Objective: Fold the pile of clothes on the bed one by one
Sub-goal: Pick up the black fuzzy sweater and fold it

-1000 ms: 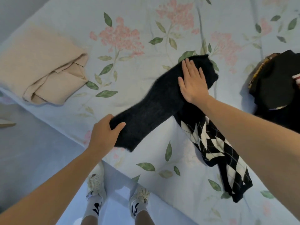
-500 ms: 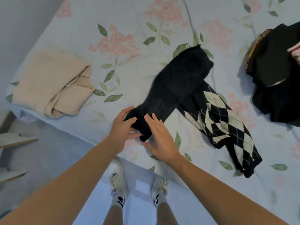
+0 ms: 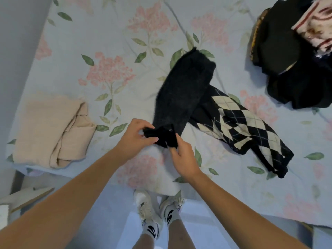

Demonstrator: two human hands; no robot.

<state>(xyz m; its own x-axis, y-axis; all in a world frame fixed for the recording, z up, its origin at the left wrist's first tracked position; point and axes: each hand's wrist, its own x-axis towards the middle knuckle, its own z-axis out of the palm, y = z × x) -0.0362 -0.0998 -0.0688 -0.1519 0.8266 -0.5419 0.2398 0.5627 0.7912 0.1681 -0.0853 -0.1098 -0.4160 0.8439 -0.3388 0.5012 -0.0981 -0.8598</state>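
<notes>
A fuzzy black garment [image 3: 181,94] lies as a long strip on the floral bedsheet [image 3: 111,42], running from the middle of the bed toward me. My left hand [image 3: 133,139] pinches its near end from the left. My right hand [image 3: 181,157] pinches the same end from the right, and the end is lifted and turned up between them. A black and white argyle knit [image 3: 240,126] lies partly under the strip, spreading to the right. A pile of dark unfolded clothes [image 3: 291,56] sits at the top right.
A folded beige garment [image 3: 50,130] rests near the bed's left corner. A cream and red patterned piece [image 3: 316,27] tops the dark pile. The bed edge runs just in front of my shoes [image 3: 158,207]. A wall borders the bed on the left.
My right hand left the far end of the black strip and came to its near end beside my left hand. Both hands now pinch that end and have lifted it.
</notes>
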